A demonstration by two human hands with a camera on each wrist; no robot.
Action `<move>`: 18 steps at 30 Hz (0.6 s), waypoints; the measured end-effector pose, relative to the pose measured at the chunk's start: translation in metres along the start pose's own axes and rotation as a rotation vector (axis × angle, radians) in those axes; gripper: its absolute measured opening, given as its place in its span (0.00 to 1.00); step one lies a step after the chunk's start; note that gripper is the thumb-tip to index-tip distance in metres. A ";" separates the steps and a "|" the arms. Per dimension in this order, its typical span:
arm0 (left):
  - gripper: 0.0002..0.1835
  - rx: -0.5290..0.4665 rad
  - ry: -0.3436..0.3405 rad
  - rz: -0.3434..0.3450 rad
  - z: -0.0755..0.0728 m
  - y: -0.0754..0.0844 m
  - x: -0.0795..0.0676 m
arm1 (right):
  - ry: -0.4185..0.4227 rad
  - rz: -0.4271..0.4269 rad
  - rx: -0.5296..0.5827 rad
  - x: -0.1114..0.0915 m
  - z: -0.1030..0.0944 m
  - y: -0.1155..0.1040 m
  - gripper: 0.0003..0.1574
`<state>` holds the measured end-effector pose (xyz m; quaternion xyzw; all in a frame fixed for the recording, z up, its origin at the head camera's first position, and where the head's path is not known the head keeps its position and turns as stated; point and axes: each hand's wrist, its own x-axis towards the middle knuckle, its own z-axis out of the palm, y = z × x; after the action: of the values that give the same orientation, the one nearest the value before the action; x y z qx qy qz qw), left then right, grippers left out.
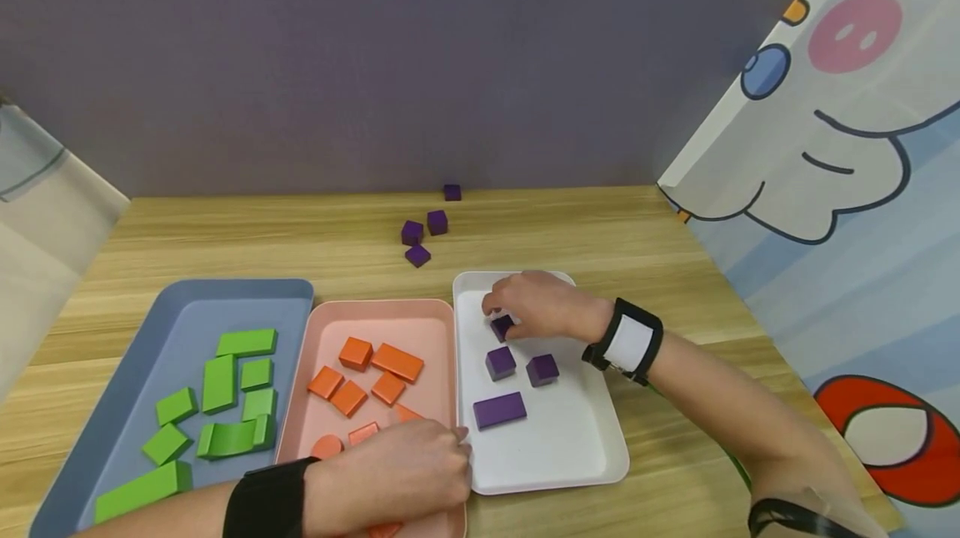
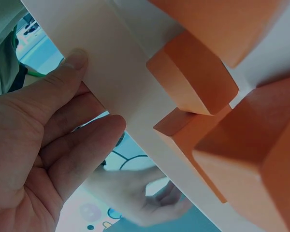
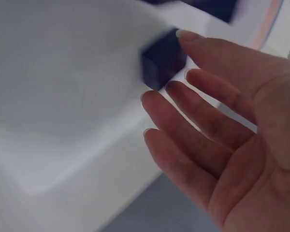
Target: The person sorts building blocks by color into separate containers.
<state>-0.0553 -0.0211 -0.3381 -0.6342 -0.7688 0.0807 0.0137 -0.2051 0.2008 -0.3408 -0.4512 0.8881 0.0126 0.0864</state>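
Observation:
My right hand [image 1: 543,304] reaches over the upper part of the white tray [image 1: 555,455] and pinches a small purple cube [image 3: 162,60] between thumb and fingertips. Two more purple cubes, one of them a purple cube [image 1: 500,363] just below the hand, and a purple rectangular block [image 1: 500,410] lie in that tray. My left hand [image 1: 405,475] is over the lower right of the pink tray [image 1: 390,309], its thumb and fingers gripping the rim in the left wrist view. Orange blocks [image 1: 397,362] lie inside the pink tray, some hidden under the left hand.
Several purple cubes [image 1: 437,223] sit on the wooden table [image 1: 315,229] behind the trays. A blue tray [image 1: 168,304] with several green blocks [image 1: 219,384] stands at the left. A grey wall [image 1: 375,62] rises behind, and a cartoon-printed panel [image 1: 877,271] borders the right side.

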 end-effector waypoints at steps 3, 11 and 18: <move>0.07 -0.007 -0.001 -0.001 0.000 0.000 0.000 | 0.008 0.018 0.045 0.004 -0.016 0.001 0.22; 0.07 0.030 0.025 -0.004 0.002 0.000 -0.001 | 0.113 -0.003 0.126 0.040 -0.053 0.006 0.21; 0.06 0.009 0.053 -0.016 0.006 0.001 -0.004 | 0.153 0.043 0.182 0.092 -0.058 0.009 0.18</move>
<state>-0.0545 -0.0255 -0.3441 -0.6297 -0.7730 0.0670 0.0375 -0.2740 0.1270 -0.2996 -0.4220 0.8991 -0.1008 0.0587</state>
